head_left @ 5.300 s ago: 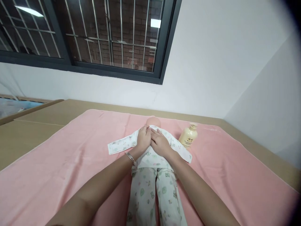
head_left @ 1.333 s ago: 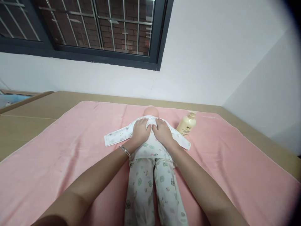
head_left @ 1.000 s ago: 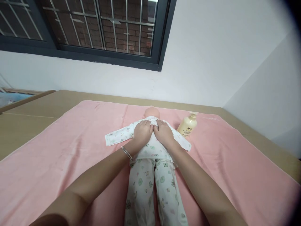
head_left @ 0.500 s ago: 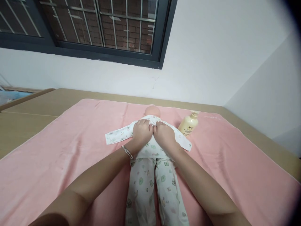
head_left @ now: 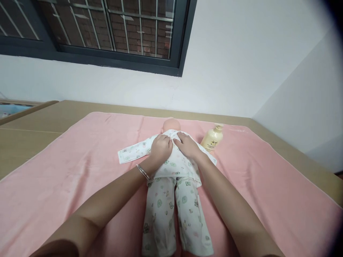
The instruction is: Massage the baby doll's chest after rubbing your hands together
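Note:
A doll (head_left: 172, 125) in a white printed baby shirt (head_left: 177, 162) and matching pants (head_left: 160, 210) lies stretched out, its head at the far end. One sleeve reaches out to the left; the other is partly hidden under my right arm. My left hand (head_left: 161, 147), below a silver bangle, is closed at the shirt's upper middle, seemingly pinching its fabric. Beside it my right hand (head_left: 187, 145) rests flatter on the shirt's chest area, fingers extended and thumb apart. Just right of that hand stands a pale yellow pump bottle (head_left: 212, 138), tilted in view.
Under the doll a pink sheet (head_left: 107, 142) covers most of a wooden surface (head_left: 40, 137). A white wall (head_left: 225, 71) with a dark-framed, barred window (head_left: 115, 59) rises behind. Something blue (head_left: 16, 109) shows beyond the left edge.
My right hand has loosened from its curled grip, its fingers now straighter and flatter on the shirt. My left hand stays curled in place. The view has shifted slightly.

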Tool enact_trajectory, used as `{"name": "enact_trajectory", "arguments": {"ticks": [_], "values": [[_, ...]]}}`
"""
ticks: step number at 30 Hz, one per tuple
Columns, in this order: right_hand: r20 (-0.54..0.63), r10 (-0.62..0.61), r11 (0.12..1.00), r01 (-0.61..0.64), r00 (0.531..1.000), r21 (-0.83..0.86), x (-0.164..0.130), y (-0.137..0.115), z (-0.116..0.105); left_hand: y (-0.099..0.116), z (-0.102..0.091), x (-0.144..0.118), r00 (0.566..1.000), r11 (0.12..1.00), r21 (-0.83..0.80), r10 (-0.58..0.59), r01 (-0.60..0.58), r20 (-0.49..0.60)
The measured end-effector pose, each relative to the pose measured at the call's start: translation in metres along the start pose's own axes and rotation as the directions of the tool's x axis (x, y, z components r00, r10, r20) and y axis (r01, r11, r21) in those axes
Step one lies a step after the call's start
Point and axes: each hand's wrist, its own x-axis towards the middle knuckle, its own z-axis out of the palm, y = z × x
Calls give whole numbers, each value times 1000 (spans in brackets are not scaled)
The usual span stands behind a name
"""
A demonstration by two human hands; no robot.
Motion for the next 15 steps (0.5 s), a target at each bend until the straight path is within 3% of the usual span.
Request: {"name": "enact_trajectory", "arguments": {"ticks": [5,9,15], "values": [[-46,-14,1000,14,999,-4,3,4,11,9,-7,-2,1000,997,76,-26,25,15],[-115,48,989,-64,992,-131,-7,-18,17,6,-8,-1,997,996,55,-65,63,40],[-193,17,953,-74,981,-295,-20,-41,17,-3,-2,4,990,993,-1,-117,118,73]]}}
